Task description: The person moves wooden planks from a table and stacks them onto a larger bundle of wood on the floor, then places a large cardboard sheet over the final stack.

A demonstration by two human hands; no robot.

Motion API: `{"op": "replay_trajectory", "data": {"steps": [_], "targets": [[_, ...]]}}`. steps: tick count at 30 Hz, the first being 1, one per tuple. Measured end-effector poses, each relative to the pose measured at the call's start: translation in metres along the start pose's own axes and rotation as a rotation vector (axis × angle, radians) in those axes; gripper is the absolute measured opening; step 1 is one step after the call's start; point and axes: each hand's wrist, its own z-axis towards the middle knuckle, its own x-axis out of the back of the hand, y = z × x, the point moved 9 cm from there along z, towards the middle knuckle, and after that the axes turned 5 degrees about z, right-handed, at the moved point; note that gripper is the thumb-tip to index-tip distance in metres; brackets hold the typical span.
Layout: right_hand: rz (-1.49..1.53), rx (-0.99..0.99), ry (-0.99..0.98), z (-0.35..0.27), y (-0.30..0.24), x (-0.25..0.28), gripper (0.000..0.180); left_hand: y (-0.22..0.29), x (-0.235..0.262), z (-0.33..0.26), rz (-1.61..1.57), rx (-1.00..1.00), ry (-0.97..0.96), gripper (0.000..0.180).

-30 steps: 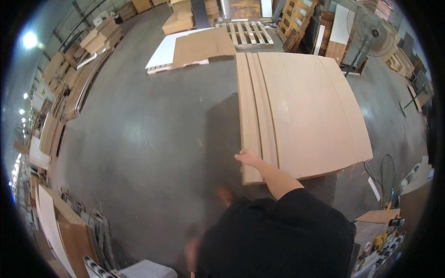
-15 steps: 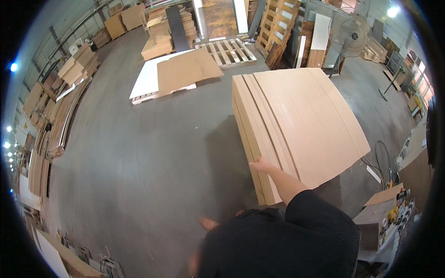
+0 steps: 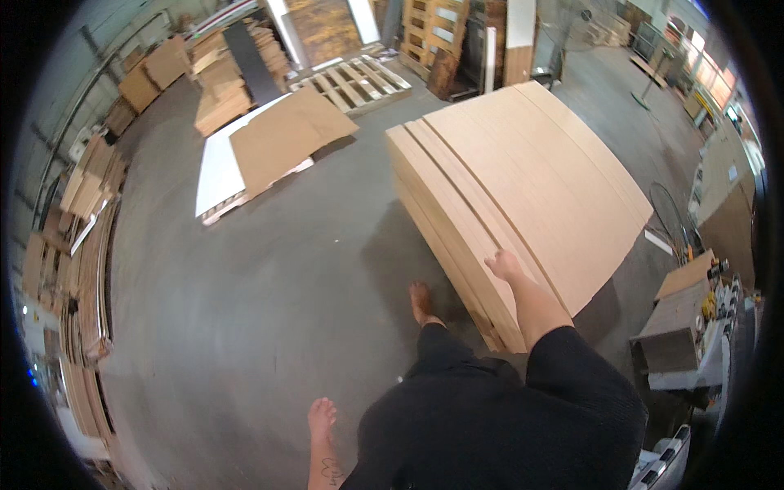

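Note:
A thick stack of light tan boards (image 3: 555, 188) stands to the right, its top split by dark grooves into a wide panel and narrower strips. My right hand (image 3: 505, 263) is over a narrow strip (image 3: 469, 253) near the stack's near left corner, fingers slightly bent and thumb apart. Whether it presses on the strip or hovers just above cannot be made out. My left hand (image 3: 322, 416) hangs low over the grey floor (image 3: 245, 327), loosely open with nothing visible in it. Both forearms are bare, and dark clothing fills the lower middle.
A brown sheet on a white one (image 3: 286, 135) lies on a low pallet ahead left, beside an empty slatted pallet (image 3: 351, 86). Board piles (image 3: 90, 278) line the left side. A cluttered cart (image 3: 678, 327) and loose cable (image 3: 670, 212) are at the right.
My right hand has shifted from the stack's left edge onto its top strip. My left hand has come fully into view. A bare foot now shows beside the stack, and the view has turned.

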Motion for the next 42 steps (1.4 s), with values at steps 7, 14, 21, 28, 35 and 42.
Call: {"op": "replay_trajectory", "data": {"steps": [7, 14, 21, 28, 35, 42], "targets": [[0.102, -0.253, 0.126, 0.150, -0.048, 0.049, 0.057, 0.076, -0.060, 0.105, 0.186, 0.055, -0.087, 0.039], [-0.030, -0.299, 0.011, 0.227, -0.065, 0.025, 0.056, 0.236, -0.138, 0.104, 0.536, -0.013, -0.231, 0.059], [-0.175, -0.342, -0.019, 0.255, -0.077, 0.010, 0.058, 0.368, -0.179, 0.147, 0.402, -0.054, -0.271, 0.059], [-0.151, -0.370, -0.108, 0.267, -0.081, 0.015, 0.052, 0.395, -0.149, 0.193, 0.573, 0.014, -0.156, 0.055], [-0.153, -0.406, -0.087, 0.271, -0.073, 0.013, 0.044, 0.423, -0.188, 0.189, 0.756, -0.041, -0.227, 0.056], [-0.113, -0.401, -0.090, 0.273, -0.070, 0.013, 0.049, 0.410, -0.211, 0.226, 0.466, -0.082, -0.187, 0.047]]}}
